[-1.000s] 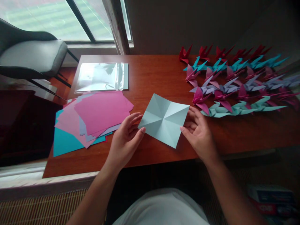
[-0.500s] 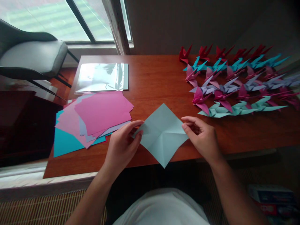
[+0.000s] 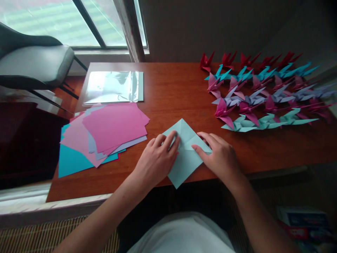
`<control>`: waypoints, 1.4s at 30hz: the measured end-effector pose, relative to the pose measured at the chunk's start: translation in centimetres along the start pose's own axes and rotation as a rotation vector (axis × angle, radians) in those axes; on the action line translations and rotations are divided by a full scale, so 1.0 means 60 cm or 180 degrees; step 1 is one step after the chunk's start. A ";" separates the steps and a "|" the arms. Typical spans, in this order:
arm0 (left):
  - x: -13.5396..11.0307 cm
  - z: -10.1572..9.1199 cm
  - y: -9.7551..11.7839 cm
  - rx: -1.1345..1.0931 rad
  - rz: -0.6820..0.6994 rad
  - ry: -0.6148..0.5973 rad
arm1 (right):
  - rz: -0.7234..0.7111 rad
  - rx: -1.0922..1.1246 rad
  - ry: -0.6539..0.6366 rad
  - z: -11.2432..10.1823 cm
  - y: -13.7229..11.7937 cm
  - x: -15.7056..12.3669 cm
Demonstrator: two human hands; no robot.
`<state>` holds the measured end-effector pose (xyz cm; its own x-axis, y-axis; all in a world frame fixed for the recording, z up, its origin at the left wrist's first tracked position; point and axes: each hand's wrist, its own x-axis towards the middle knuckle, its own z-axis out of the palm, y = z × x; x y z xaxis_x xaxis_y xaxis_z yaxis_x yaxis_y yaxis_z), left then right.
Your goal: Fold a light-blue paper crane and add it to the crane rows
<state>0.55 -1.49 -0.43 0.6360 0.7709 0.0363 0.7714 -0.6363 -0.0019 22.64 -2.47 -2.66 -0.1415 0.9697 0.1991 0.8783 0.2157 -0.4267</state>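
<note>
A pale mint-green square of origami paper (image 3: pixel 188 165) lies on the table's near edge, one corner pointing toward me. Crease lines cross its middle. My left hand (image 3: pixel 160 154) rests over its left part, fingers lightly bent and touching the sheet; its thumb is hidden beneath. At the right corner is my right hand (image 3: pixel 217 153), with the thumb on top of the paper and the fingers along the upper right edge, a gap between them. The left corner is covered by my left hand.
Rows of folded paper cranes (image 3: pixel 268 121) in several colours stand at the right. Left of my hands lies a fanned pile of coloured paper (image 3: pixel 116 124), with a clear-wrapped paper pack (image 3: pixel 110 88) behind it. A chair (image 3: pixel 37 63) stands by the window beyond the wooden table (image 3: pixel 171 84).
My left hand has left the paper's left corner and moved right, onto the sheet. My right hand has shifted slightly left, thumb and fingers farther apart. The paper now lies flatter, turned a little.
</note>
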 end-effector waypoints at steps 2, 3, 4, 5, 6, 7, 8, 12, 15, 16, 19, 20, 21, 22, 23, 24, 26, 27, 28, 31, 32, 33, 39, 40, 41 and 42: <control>-0.003 0.004 0.003 0.0090 -0.0052 -0.0010 | 0.0026 -0.0020 -0.0051 -0.001 0.002 -0.004; -0.005 0.005 0.006 0.0126 -0.0078 -0.0019 | 0.0056 -0.0015 -0.0064 -0.002 0.004 -0.007; -0.007 0.006 0.009 0.0149 -0.0101 -0.0033 | 0.0089 0.0010 -0.0064 -0.003 0.006 -0.009; -0.008 0.006 0.013 0.0159 -0.0117 -0.0047 | 0.0115 0.0055 -0.0049 -0.004 0.007 -0.010; -0.008 0.006 0.016 0.0163 -0.0116 -0.0057 | 0.0127 0.0113 -0.0024 -0.004 0.008 -0.011; -0.008 0.005 0.018 0.0165 -0.0106 -0.0066 | 0.0125 0.0172 0.0007 -0.004 0.009 -0.012; -0.005 0.004 0.018 0.0170 -0.0086 -0.0079 | 0.0113 0.0220 0.0037 -0.004 0.009 -0.012; 0.013 -0.005 0.005 0.0193 0.0024 -0.0151 | 0.0088 0.0289 0.0185 -0.002 0.010 -0.005; 0.028 -0.011 -0.014 0.0153 0.0070 -0.0217 | 0.0062 0.0308 0.0310 0.001 0.014 0.003; 0.031 -0.012 -0.020 0.0145 0.0038 -0.0199 | 0.0043 0.0296 0.0334 0.002 0.016 0.005; 0.037 -0.011 -0.033 0.0101 -0.0139 -0.0132 | -0.0029 0.0256 0.0358 0.003 0.020 0.008; 0.038 -0.010 -0.035 0.0084 -0.0181 -0.0131 | -0.0062 0.0264 0.0360 0.003 0.021 0.008; 0.038 -0.009 -0.038 0.0069 -0.0203 -0.0139 | -0.0107 0.0290 0.0368 0.003 0.021 0.008; 0.039 -0.009 -0.039 0.0060 -0.0213 -0.0154 | -0.0166 0.0338 0.0378 0.003 0.021 0.007; 0.040 -0.009 -0.040 0.0052 -0.0223 -0.0168 | -0.0234 0.0399 0.0380 0.003 0.020 0.006; 0.041 -0.010 -0.041 0.0043 -0.0233 -0.0181 | -0.0302 0.0458 0.0371 0.003 0.020 0.004; 0.043 -0.011 -0.041 0.0026 -0.0252 -0.0204 | -0.0434 0.0510 0.0362 0.002 0.019 0.001; 0.044 -0.011 -0.041 0.0020 -0.0256 -0.0212 | -0.0496 0.0482 0.0373 0.003 0.019 -0.001; 0.045 -0.012 -0.041 0.0020 -0.0256 -0.0216 | -0.0558 0.0418 0.0392 0.003 0.020 -0.002; 0.046 -0.011 -0.042 0.0053 -0.0252 -0.0217 | -0.0741 0.0147 0.0416 0.005 0.022 -0.005; 0.046 -0.011 -0.043 0.0069 -0.0247 -0.0216 | -0.0786 0.0057 0.0388 0.005 0.023 -0.005; 0.046 -0.010 -0.043 0.0083 -0.0241 -0.0219 | -0.0821 -0.0032 0.0353 0.005 0.023 -0.005; 0.046 -0.008 -0.044 0.0057 -0.0246 -0.0187 | -0.1079 -0.0493 0.0105 0.004 0.024 -0.008; 0.046 -0.008 -0.044 0.0044 -0.0249 -0.0187 | -0.1142 -0.0512 0.0075 0.003 0.024 -0.009; 0.046 -0.009 -0.044 0.0028 -0.0256 -0.0188 | -0.1207 -0.0498 0.0052 0.003 0.025 -0.010; 0.046 -0.009 -0.043 0.0011 -0.0267 -0.0190 | -0.1275 -0.0455 0.0025 0.002 0.026 -0.012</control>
<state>0.27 2.27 0.22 0.5693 0.8218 -0.0231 0.8220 -0.5695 -0.0049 24.08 -2.80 -3.56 -0.4814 0.8115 0.3312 0.8093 0.5567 -0.1877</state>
